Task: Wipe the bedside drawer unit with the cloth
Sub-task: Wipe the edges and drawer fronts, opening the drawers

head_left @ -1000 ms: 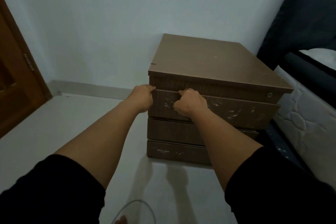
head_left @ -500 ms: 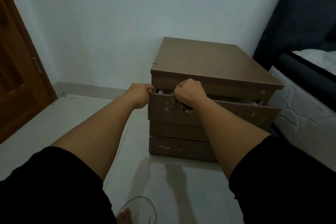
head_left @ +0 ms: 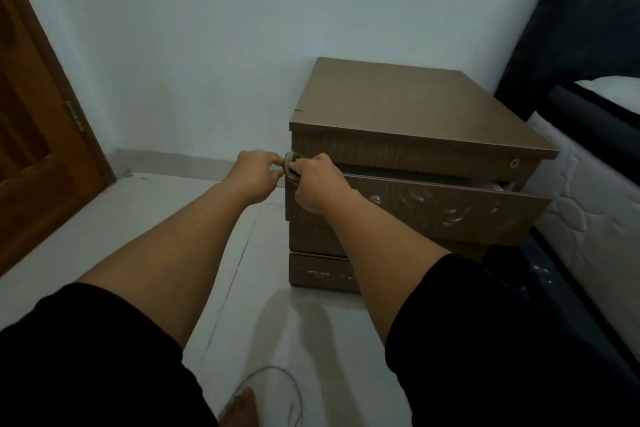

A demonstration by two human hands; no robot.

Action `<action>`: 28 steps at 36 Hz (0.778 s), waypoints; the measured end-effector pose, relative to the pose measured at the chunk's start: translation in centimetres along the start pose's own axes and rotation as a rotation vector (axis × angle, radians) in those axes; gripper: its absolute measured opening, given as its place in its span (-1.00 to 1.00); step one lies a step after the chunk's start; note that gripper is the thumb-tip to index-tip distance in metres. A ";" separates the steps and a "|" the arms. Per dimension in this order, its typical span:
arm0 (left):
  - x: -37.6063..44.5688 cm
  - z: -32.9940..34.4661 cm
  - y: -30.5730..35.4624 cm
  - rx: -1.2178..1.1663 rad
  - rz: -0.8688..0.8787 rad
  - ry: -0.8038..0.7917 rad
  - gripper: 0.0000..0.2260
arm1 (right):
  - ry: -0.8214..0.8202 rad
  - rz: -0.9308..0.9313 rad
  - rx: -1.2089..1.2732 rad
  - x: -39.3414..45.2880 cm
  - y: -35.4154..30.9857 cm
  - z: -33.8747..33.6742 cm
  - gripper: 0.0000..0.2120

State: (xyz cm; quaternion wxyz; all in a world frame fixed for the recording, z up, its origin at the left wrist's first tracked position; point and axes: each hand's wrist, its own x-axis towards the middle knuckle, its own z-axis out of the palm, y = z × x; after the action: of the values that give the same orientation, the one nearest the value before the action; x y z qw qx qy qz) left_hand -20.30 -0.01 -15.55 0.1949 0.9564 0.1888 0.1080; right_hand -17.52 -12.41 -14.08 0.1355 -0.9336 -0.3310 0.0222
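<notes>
A brown wood-grain bedside drawer unit is standing on a pale tiled floor, its back against a pale blue-grey wall and its right side just beside a white quilted mattress on a dark bed frame. Its flat top is showing faint dusty marks and a small chip at the left edge. The upper drawer is sitting partly pulled out, its front carrying whitish scuffs, and a small round lock is showing on the panel above it at the right. The lowest drawer front is also bearing pale scrapes.

The right hand is curling its fingers around a small crumpled greenish-grey cloth at the upper left corner of the open drawer. The left hand is pinching the same cloth from the left, fingertips meeting it just off the unit's corner. Both forearms are reaching out from black sleeves.

To the left of the unit, open floor is stretching to a brown wooden door and a pale skirting strip along the wall. On the right, the unit's edge is nearly touching the mattress. A thin grey cable loop and a bare foot are showing at the bottom edge.

No readable writing or brand is showing anywhere.
</notes>
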 end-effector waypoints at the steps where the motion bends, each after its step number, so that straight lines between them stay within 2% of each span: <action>1: 0.0 0.1 0.1 0.000 0.005 0.005 -0.68 | -0.005 0.009 0.013 -0.1 0.2 -0.2 -0.57; 17: -0.7 1.1 4.6 0.154 0.249 -0.048 -0.70 | 0.037 0.181 -0.045 -3.4 8.3 -2.1 -0.45; 28: -0.7 2.8 10.6 0.130 0.379 -0.114 -0.72 | 0.094 0.331 -0.010 -7.4 15.6 -4.5 -0.44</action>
State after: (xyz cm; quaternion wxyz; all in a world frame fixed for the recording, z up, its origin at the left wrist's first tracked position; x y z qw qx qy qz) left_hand -16.76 -10.27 -13.80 0.1192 0.9900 0.0009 0.0759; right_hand -13.12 -29.69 -14.29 0.1406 -0.9760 -0.1661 -0.0011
